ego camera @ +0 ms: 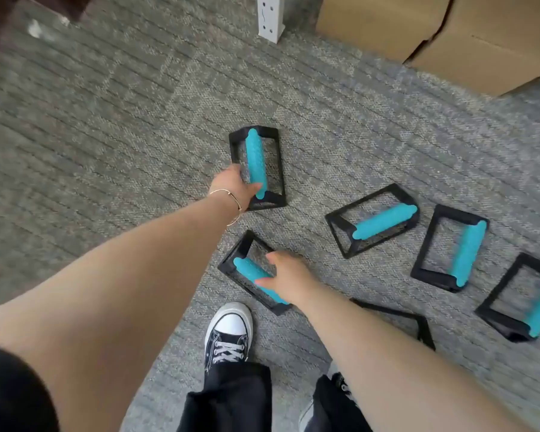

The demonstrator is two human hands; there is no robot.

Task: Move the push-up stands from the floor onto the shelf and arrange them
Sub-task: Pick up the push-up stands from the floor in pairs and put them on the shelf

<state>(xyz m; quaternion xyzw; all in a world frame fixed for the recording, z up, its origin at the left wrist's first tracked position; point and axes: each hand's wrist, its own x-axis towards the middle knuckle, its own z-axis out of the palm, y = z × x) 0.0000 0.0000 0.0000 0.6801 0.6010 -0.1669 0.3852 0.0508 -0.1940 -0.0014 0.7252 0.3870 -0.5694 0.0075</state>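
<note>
— Stands are seen scattered over the grey carpet (106,135), each a black frame with a turquoise foam bar. How are the two nearest ones being handled?

— The far stand (258,168) is gripped by the left hand (234,185): its fingers are wrapped round the lower part of the turquoise bar, and a thin bracelet (228,202) is worn at the wrist. The near stand (253,272) is taken by the right hand (289,277), whose fingers are curled over the bar's nearer end. Whether either stand is lifted clear of the carpet cannot be told.

— And the others?

— Three more stands are left on the carpet to the right: a tilted one (373,224), then one (451,247) just beside it, then one (521,296) cut by the picture's edge. A further black frame (418,322) is partly hidden behind the right forearm.

— What else is shown?

— A white perforated shelf post (270,17) is set at the top, cardboard boxes (449,35) to its right, and a black-and-white sneaker (228,333) below the near stand.
</note>
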